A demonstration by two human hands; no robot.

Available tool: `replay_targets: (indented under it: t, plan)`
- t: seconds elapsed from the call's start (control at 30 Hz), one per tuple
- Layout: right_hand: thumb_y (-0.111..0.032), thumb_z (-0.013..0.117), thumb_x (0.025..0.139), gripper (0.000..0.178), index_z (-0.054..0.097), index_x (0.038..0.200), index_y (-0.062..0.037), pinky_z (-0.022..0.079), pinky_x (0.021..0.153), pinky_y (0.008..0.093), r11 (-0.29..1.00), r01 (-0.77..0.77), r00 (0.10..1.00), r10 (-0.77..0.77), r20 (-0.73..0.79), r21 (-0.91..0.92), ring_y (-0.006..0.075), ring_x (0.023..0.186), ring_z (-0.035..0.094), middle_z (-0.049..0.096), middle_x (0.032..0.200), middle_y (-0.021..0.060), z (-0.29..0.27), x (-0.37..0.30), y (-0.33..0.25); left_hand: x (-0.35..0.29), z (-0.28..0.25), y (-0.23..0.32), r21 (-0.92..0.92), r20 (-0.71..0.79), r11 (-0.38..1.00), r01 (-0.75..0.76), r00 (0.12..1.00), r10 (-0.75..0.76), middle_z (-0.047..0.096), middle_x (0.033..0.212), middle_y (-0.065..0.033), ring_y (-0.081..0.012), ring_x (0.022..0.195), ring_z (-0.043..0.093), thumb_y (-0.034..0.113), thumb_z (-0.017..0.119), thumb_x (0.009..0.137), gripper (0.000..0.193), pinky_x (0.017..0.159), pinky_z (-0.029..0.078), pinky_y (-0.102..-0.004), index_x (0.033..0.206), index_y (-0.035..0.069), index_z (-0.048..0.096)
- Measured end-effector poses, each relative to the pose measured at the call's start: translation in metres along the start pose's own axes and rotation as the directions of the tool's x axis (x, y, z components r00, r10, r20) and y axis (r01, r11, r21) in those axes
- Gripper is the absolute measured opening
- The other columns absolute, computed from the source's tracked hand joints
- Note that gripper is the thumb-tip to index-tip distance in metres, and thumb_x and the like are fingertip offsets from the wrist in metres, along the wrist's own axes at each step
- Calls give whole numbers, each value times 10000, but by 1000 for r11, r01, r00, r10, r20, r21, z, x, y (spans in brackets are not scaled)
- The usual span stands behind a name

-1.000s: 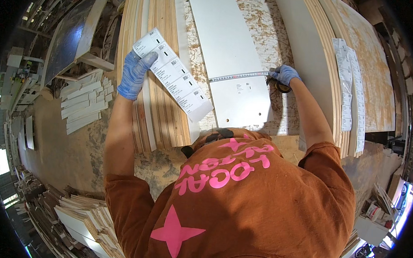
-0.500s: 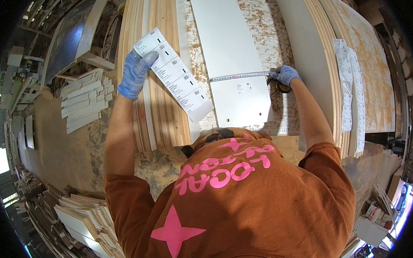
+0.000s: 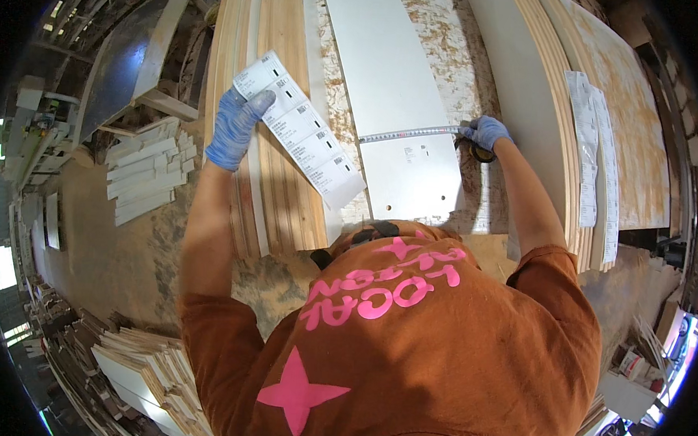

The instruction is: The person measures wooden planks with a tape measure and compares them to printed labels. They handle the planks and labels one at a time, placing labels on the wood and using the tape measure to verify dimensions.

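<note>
My left hand (image 3: 235, 130), in a blue glove, pinches a strip of white printed labels (image 3: 321, 152) near its upper end, thumb on top. The strip slants down over the near end of the stacked panels. Across a long white board (image 3: 389, 62) lies the blade of a tape measure (image 3: 409, 133). At the board's right edge my gloved right hand (image 3: 489, 134) grips this tape measure, whose dark case partly shows under the fingers. Between the blade and two small holes, a small printed label (image 3: 417, 154) sits on the board.
Stacked wooden panels (image 3: 278, 135) stand left of the board, and more panels (image 3: 522, 85) on the right carry other label strips (image 3: 582, 143). A scuffed surface (image 3: 441, 33) lies beneath the board. White offcuts (image 3: 150, 168) are piled on the floor at left.
The whole view has shifted slightly. Both hands keep their holds, and the tape still spans the board in the same place.
</note>
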State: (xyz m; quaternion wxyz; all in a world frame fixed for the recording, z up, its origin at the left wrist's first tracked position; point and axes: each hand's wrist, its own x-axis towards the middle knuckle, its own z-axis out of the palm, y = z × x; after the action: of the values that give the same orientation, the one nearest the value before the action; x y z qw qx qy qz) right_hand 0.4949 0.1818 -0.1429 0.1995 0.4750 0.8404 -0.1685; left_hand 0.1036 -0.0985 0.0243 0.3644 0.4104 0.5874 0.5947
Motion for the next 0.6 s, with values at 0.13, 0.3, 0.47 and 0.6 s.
replay_targets:
  t: [0.13,0.3,0.47,0.6]
  plan:
    - [-550,583,812,496,679,1010,-106,474,813,409,999,-7,1000,7,-13,37,343,923,612,651,980,176,-2,-5,-6,0,1,3,6,13,999,-37,999,37,618,1054,-62,-137,981,561,234,681,808,470,891,434,-274,1197,4,552]
    - [-507,649,791,489,689,1012,-73,477,747,332,860,75,997,-77,-16,504,203,797,637,684,856,127,15,-15,3,3,1,3,13,17,1000,-19,1000,19,612,1061,-60,-144,996,555,274,698,786,514,909,427,-291,1197,7,542]
    - [-526,644,771,537,678,891,-4,472,686,322,733,87,989,18,-147,675,176,722,603,659,756,104,44,-11,12,1,-4,-1,14,15,1000,-18,1000,18,616,1034,-56,-143,984,558,301,713,784,526,896,435,-284,1184,5,544]
    - [-460,632,809,498,663,917,26,463,697,310,711,57,980,96,-177,700,162,733,574,656,792,97,48,-22,17,4,-3,0,2,55,1000,-8,998,8,616,1032,-53,-138,984,556,305,719,784,541,892,434,-278,1196,6,536]
